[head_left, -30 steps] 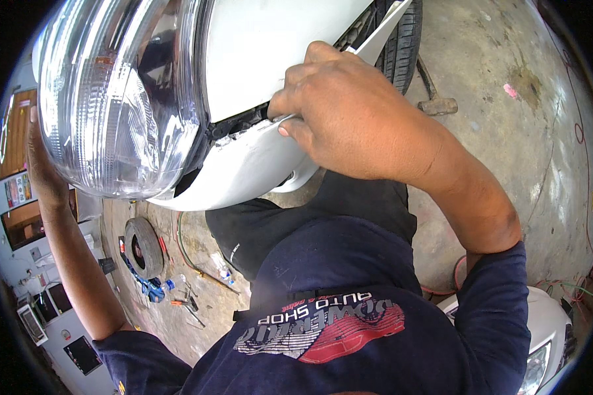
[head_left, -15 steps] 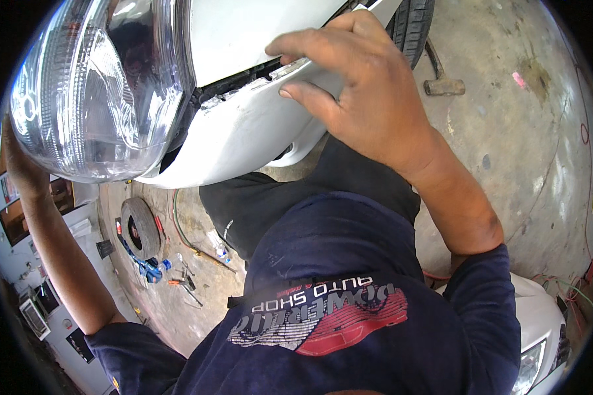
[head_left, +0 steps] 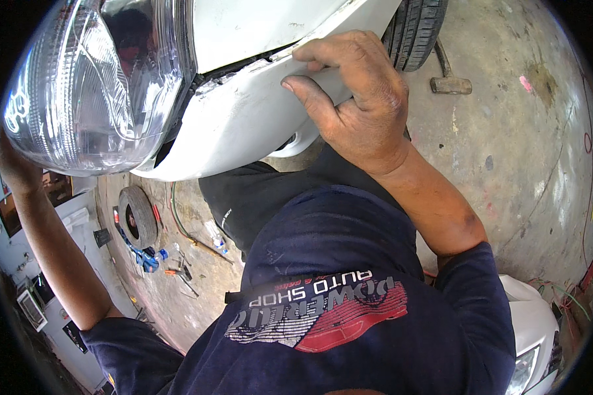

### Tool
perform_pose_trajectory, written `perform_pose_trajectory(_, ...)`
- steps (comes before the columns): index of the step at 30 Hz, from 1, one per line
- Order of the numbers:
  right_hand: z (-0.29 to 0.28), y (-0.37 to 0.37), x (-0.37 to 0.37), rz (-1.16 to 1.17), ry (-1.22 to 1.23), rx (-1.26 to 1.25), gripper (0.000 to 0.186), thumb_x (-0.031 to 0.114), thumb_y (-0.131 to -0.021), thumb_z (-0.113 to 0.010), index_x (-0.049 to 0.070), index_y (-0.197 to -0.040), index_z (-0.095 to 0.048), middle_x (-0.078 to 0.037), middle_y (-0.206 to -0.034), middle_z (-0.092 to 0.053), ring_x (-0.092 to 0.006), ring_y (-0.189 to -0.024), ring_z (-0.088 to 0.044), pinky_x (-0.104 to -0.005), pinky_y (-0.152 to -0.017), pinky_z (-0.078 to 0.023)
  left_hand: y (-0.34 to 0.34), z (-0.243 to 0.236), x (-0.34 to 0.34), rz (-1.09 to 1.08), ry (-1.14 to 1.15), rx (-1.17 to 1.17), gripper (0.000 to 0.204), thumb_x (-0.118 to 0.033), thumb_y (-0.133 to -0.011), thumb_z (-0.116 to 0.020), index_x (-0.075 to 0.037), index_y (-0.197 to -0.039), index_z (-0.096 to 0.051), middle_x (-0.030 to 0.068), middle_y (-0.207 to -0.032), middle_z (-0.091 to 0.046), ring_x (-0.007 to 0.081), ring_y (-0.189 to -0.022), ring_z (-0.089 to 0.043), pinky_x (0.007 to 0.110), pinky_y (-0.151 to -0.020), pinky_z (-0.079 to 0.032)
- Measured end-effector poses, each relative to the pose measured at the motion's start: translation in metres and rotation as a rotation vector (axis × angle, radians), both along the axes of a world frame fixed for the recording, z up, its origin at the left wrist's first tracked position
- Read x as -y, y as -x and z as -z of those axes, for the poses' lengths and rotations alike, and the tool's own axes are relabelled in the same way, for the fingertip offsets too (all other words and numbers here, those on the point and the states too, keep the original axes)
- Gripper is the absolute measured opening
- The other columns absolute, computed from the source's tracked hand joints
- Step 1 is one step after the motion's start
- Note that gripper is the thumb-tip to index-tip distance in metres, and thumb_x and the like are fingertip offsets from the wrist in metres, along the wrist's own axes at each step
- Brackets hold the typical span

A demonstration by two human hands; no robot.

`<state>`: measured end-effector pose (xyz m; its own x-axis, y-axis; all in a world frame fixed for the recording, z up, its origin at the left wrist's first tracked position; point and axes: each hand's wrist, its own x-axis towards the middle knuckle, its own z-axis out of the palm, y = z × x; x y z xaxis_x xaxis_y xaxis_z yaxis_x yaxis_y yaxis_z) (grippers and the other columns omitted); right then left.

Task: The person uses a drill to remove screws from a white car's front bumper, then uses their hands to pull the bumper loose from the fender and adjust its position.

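Bumper [head_left: 244, 125] beside the headlight [head_left: 105, 99], right hand [head_left: 362, 105] at its upper edge

The white bumper curved away below and to the right of the headlight, with a dark, ragged seam between it and the white body panel [head_left: 244, 29]. It looked like thin painted plastic, probably light for its breadth, springy rather than rigid, and smooth enough to slide under a dry palm. The chipped upper edge seemed the weak spot; a broad hold along the lip, further from the headlight, would likely have spread the strain better. The headlight itself looked stiff, slick and easy to scratch or crack.

To the right of the headlight, the right hand's fingers were bent at the bumper's edge, the thumb well apart from them; a firm pinch did not show. The left hand [head_left: 20, 168] was against or just beside the headlight's left side, its fingers mostly hidden, so their state could not be told.

On the floor below the headlight lay a clear bottle [head_left: 163, 254], its contents too small to make out. A dark bin [head_left: 102, 237] stood to the bottle's left, its inside unreadable.
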<state>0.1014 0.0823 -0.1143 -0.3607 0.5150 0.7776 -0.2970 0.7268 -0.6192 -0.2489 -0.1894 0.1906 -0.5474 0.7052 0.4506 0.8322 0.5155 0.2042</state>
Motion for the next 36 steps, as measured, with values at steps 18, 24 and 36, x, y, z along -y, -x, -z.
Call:
perform_pose_trajectory(18,-0.014,-0.005,-0.013,-0.09,0.159,0.173,0.025,0.019,-0.079,-0.093,0.01,-0.092,-0.073,0.0,-0.08,-0.072,-0.0153,-0.079,-0.071,-0.0323,-0.075,-0.057,0.002,-0.003,0.013,-0.061,-0.015,0.016,0.048,-0.032,-0.118,-0.039,0.002,-0.148,-0.051,0.0183,-0.134,-0.066,0.0244,-0.117,-0.069,0.035,-0.099,-0.06)
perform_pose_trajectory(24,-0.003,0.002,-0.013,-0.084,0.272,0.187,0.039,0.022,-0.077,-0.095,0.01,-0.102,-0.066,-0.003,-0.075,-0.069,-0.0176,-0.072,-0.07,-0.0346,-0.063,-0.056,0.0,-0.006,0.017,-0.071,-0.05,0.03,0.047,-0.032,-0.118,-0.04,0.003,-0.147,-0.053,0.018,-0.132,-0.067,0.0234,-0.114,-0.069,0.034,-0.098,-0.06)
perform_pose_trajectory(36,-0.01,0.008,-0.015,-0.103,0.31,0.189,0.046,0.032,-0.07,-0.1,0.011,-0.085,-0.063,-0.002,-0.067,-0.068,-0.0145,-0.062,-0.071,-0.03,-0.056,-0.056,0.002,-0.015,0.028,-0.114,-0.041,0.048,0.046,-0.032,-0.118,-0.041,0.004,-0.143,-0.055,0.0173,-0.128,-0.069,0.0216,-0.109,-0.071,0.032,-0.095,-0.061)
